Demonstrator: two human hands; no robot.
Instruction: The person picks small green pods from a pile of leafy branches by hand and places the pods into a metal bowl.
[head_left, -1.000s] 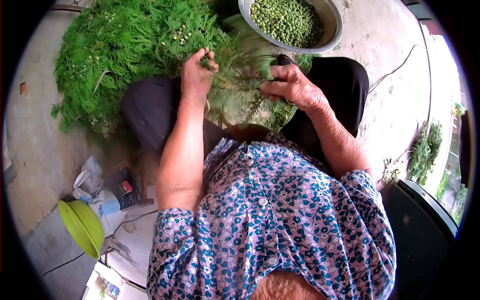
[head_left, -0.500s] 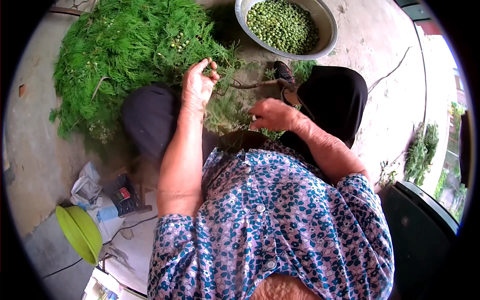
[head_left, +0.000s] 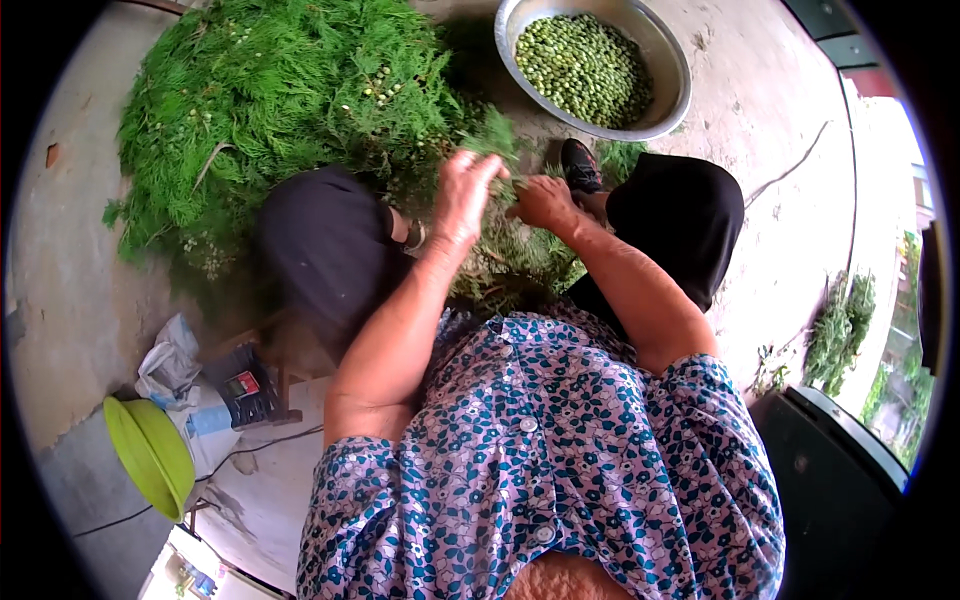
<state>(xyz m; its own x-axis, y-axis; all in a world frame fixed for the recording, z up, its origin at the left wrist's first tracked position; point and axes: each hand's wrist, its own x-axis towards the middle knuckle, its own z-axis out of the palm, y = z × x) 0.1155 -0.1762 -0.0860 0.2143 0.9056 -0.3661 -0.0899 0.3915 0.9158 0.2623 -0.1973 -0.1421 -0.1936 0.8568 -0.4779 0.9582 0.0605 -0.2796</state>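
Observation:
Between my knees, my left hand [head_left: 463, 196] grips a feathery green sprig [head_left: 492, 135], whose leafy tip sticks up beyond the fingers. My right hand [head_left: 547, 204] is close beside it, fingers bent together at the sprig's lower side; what they pinch is hidden. A large heap of leafy green branches [head_left: 280, 105], dotted with pale round berries, lies at the far left. Beyond my hands stands a metal basin [head_left: 681, 98] holding many small green berries [head_left: 583, 72]. Loose stripped-looking twigs [head_left: 520, 255] lie below my hands.
My dark-trousered knees [head_left: 675, 225] flank the work area, with a dark shoe [head_left: 580, 165] near the basin. A lime-green tub [head_left: 145, 455], a pale bag [head_left: 170, 365] and a black tray [head_left: 245, 385] sit at the lower left. More greenery [head_left: 840, 335] lies at the right.
My left hand has moved right from near the heap and now holds a sprig. My right hand has shifted slightly up and right, and the two hands have come together.

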